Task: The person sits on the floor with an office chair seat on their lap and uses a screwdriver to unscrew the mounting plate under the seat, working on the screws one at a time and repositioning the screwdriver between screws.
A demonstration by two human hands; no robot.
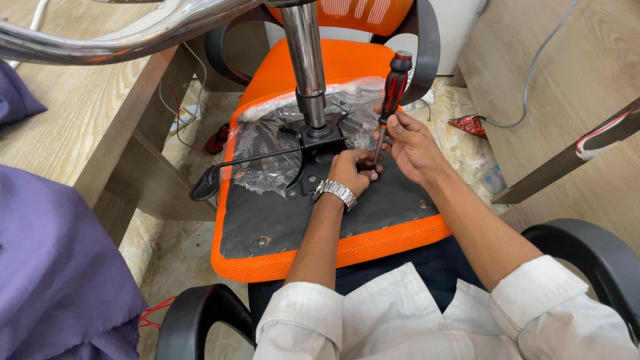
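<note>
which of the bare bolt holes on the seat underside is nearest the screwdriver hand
The hole at the seat's right edge, just below the right hand holding the screwdriver. The other bare hole sits far off at the lower left.

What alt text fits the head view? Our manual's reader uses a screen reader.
A right hand holds a red-and-black screwdriver upright on the underside of an overturned orange office chair seat, while the left hand steadies its tip beside the black mounting plate.

Place: office | Evidence: light wood-grain desks (pixel 80 107) left and right of upturned orange mesh swivel chair (pixel 333 247); grey cable (pixel 533 73) behind its right.
</note>
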